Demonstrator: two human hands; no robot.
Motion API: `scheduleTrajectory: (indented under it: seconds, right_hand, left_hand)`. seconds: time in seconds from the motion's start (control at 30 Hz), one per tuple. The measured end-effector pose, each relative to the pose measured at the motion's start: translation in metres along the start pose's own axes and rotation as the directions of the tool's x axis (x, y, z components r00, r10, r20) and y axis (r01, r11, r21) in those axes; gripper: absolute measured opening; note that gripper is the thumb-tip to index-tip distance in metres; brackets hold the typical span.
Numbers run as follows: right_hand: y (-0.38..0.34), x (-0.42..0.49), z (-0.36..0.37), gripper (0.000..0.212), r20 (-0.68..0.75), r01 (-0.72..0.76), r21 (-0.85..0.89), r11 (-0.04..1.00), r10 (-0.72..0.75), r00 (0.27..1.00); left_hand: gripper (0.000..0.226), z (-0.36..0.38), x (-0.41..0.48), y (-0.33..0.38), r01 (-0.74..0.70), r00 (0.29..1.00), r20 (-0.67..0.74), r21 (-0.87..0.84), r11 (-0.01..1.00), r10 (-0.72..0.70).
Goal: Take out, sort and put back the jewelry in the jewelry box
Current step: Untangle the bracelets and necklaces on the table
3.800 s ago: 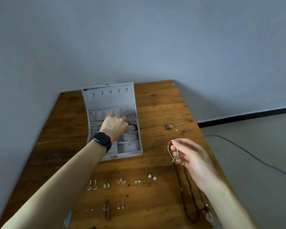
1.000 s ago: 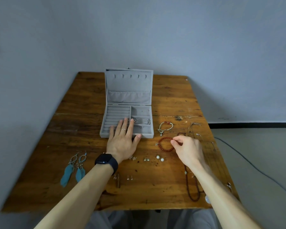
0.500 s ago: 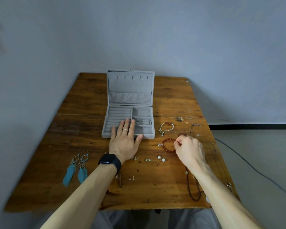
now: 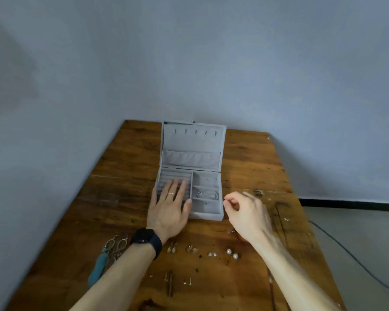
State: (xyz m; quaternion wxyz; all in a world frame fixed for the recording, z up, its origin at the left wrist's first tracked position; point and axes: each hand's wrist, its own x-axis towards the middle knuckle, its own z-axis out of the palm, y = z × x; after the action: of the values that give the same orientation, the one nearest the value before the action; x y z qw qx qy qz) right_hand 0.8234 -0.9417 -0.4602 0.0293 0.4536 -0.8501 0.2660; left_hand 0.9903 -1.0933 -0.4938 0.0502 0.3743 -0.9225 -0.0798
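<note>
Table, wood. Feather earrings, teal, 2, near left edge. Watch, black, on left wrist. Left hand: open, flat, fingers spread over ring rolls of box; holds nothing. Box: grey, lid upright, mid-table; silver piece in middle right compartment. Small earrings, row near front. Right hand: beside box's right wall, thumb and forefinger pinched; contents cannot be told. Red beads partly under right wrist.
</note>
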Motion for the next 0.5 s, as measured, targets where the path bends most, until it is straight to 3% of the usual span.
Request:
scheduleTrajectory:
  seconds: [0.07, 0.27, 0.4, 0.5]
  right_hand:
    - [-0.010, 0.017, 0.010, 0.011, 0.034, 0.029, 0.011, 1.000, -0.029, 0.999]
    - [-0.034, 0.057, 0.037, 0.017, 0.168, 0.178, -0.049, 0.983, -0.168, 0.971]
    - [-0.039, 0.074, 0.045, 0.025, 0.362, 0.334, -0.128, 0.934, -0.270, 0.892]
    - [-0.041, 0.081, 0.044, 0.024, 0.420, 0.426, -0.187, 0.885, -0.320, 0.849]
  left_hand:
    - [0.081, 0.002, 0.004, -0.003, 0.027, 0.999, 0.038, 0.019, 0.999, -0.028]
    - [0.064, 0.001, 0.006, 0.000, 0.047, 0.996, 0.080, -0.006, 0.999, -0.046]
    - [0.080, 0.001, 0.006, 0.000, 0.041, 0.997, 0.071, -0.016, 0.999, -0.040]
    - [0.084, 0.001, 0.006, -0.002, 0.041, 0.998, 0.058, -0.033, 0.999, -0.039]
